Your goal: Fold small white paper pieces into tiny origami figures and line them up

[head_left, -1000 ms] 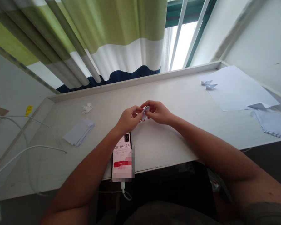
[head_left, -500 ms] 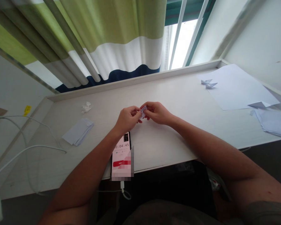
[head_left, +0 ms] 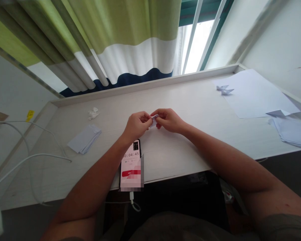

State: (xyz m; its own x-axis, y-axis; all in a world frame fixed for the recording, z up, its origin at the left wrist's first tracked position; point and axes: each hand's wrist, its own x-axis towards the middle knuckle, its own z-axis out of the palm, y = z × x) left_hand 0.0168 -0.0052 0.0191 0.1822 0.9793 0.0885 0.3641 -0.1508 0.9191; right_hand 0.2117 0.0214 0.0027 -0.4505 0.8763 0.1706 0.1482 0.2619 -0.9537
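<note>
Head view, left hand (head_left: pixel 136 126) and right hand (head_left: pixel 169 120) pinching a small folded paper (head_left: pixel 154 121), above a white desk (head_left: pixel 190 97), phone (head_left: pixel 130 157) near left wrist

Strong daylight comes in from the window (head_left: pixel 197 43), and there it is burnt almost to white. The room has soft light with weak shadows, and the picture edges are bent and smeared.
</note>
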